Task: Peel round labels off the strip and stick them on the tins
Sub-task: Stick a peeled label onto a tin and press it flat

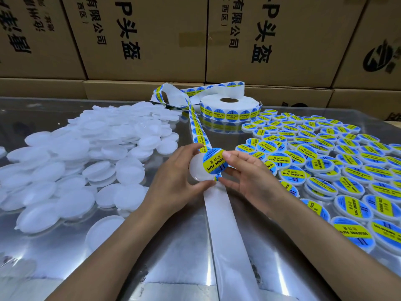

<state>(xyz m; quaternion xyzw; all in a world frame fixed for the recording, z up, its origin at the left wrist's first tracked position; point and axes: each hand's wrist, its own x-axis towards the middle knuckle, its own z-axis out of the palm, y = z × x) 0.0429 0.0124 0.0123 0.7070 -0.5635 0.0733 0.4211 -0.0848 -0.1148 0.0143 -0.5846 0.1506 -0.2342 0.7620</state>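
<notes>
Holding one white tin over the middle of the shiny worktop, left hand cupped round its left edge, thumb at the near rim and fingers curled over the far rim. Pinching a round blue and yellow label against the right part of the tin's face, right hand with fingertips at the label's right edge and thumb under its near edge; label partly overhanging the tin, tilted, text reading "SOLDERING PASTE". Cannot tell how much of the label is stuck down.

Running from far to near under the hands, a paper strip: printed labels on the far part, bare white backing on the near part toward the viewer. Looping at the far end back to a big roll lying flat at the far middle of the worktop.

Heaped on the left, a pile of plain white tins, overlapping, some tilted. Spread on the right, many labelled tins, lying close together, labels up, reaching from near the roll to the near right edge.

Stacked behind the worktop, brown cardboard boxes with black printed characters.
</notes>
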